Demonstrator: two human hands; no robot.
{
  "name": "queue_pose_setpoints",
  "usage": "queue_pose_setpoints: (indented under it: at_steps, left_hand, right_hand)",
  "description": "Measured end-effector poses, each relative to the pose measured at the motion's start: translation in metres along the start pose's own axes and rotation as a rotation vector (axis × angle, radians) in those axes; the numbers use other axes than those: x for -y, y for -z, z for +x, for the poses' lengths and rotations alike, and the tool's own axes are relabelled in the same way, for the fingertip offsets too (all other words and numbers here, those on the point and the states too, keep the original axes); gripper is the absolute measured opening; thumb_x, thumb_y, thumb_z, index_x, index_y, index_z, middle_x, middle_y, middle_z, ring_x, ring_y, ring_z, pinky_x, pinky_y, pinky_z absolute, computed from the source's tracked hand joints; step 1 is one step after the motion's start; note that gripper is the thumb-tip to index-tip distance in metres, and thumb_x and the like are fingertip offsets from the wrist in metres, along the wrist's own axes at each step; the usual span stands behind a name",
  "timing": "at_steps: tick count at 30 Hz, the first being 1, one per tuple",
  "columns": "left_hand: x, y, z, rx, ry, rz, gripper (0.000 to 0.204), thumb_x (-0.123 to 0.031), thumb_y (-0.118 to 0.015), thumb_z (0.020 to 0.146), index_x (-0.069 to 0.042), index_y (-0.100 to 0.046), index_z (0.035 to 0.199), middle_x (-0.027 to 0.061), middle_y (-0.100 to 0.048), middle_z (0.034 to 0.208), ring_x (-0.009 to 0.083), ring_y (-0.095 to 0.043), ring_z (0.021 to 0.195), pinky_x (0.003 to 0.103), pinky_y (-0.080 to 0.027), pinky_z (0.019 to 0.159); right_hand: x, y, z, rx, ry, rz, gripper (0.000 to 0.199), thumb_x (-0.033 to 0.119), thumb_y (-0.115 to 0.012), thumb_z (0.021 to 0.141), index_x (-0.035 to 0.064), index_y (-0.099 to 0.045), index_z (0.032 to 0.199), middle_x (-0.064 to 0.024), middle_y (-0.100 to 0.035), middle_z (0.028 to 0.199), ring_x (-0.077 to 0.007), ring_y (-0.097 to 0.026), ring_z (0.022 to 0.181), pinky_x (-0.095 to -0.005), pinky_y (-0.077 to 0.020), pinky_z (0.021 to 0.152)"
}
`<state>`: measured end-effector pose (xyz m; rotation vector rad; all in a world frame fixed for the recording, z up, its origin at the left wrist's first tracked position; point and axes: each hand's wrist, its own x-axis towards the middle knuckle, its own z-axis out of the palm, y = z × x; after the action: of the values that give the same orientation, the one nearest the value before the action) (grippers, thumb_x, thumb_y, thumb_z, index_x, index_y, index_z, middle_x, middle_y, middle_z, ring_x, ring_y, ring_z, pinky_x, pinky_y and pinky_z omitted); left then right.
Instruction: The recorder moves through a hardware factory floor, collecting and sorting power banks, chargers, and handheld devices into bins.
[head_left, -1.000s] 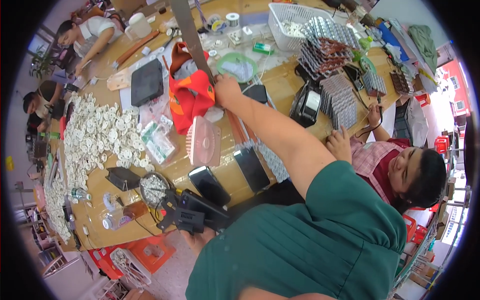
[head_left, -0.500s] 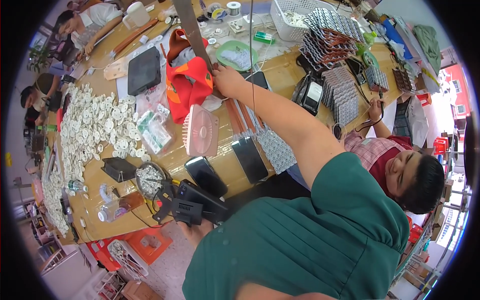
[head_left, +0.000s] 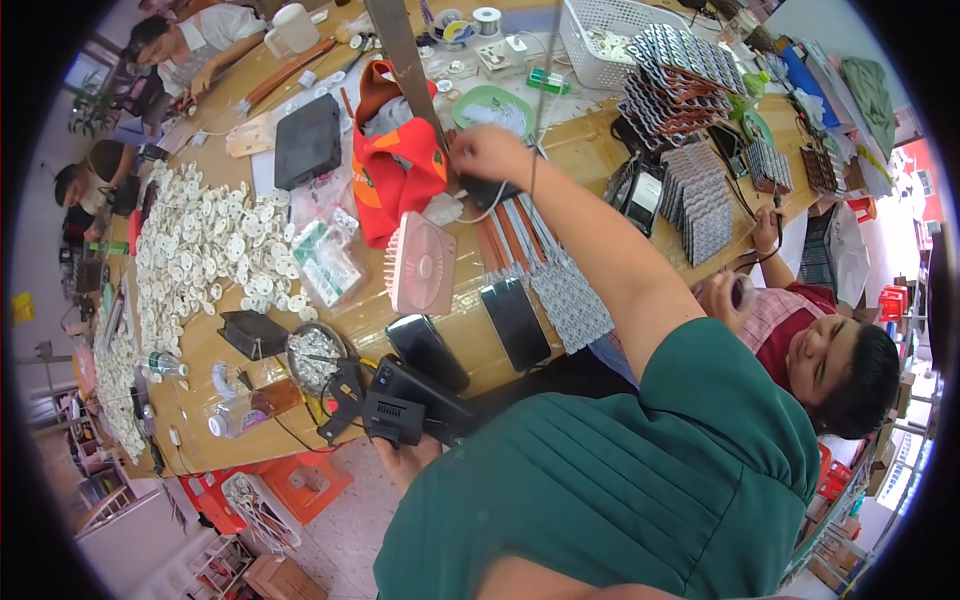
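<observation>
Hands [head_left: 492, 160] at rumpled red cloth [head_left: 383, 205], boxy device [head_left: 395, 417]

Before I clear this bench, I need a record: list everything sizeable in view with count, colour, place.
table: one, tan, across the middle
discs: too many to count, white, left
post: one, grey, top centre
red bag: one, red and orange, beside post
case: one, black, left of red bag
fan-like unit: one, pink, centre
phones: two, black, lower centre
dishes: two, green, top centre and right
basket: one, white, top
ridged stacks: several, grey and brown, right
bottles: two, clear, lower left
stools: several, red and orange, both sides
co-workers: at least three, variously dressed, left and right
device: one, black, near table edge
left hand: one, bare, at device
right hand: one, bare, near red bag
</observation>
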<state>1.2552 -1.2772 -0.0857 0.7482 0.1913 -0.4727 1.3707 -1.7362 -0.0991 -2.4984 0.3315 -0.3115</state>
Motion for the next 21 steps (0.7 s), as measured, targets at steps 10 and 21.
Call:
queue_pose_setpoints:
  at_steps: [10,21]
  left_hand:
    - [0.006,-0.019,-0.014,0.386,-0.037,-0.040,0.071,-0.051,-0.060,0.085,-0.013,-0.036,0.141,0.0087,-0.042,0.142,0.0280,-0.041,0.129,0.047,-0.031,0.109]
    - [0.016,0.020,-0.034,-0.248,0.020,-0.010,0.074,-0.051,-0.062,0.083,-0.013,-0.036,0.141,0.0097,-0.043,0.140,0.0302,-0.041,0.128,0.050,-0.030,0.109]
  right_hand:
    - [-0.194,0.034,0.111,-0.773,-0.620,-0.222,0.052,0.040,-0.073,0.073,-0.0038,-0.065,0.101,-0.0237,-0.066,0.093,-0.0388,-0.064,0.090,-0.0445,-0.0503,0.079]
    - [-0.134,0.093,0.155,-0.999,-0.406,-0.101,0.043,0.039,-0.068,0.077,-0.0022,-0.064,0.089,-0.0252,-0.063,0.093,-0.0408,-0.062,0.087,-0.0483,-0.0493,0.075]
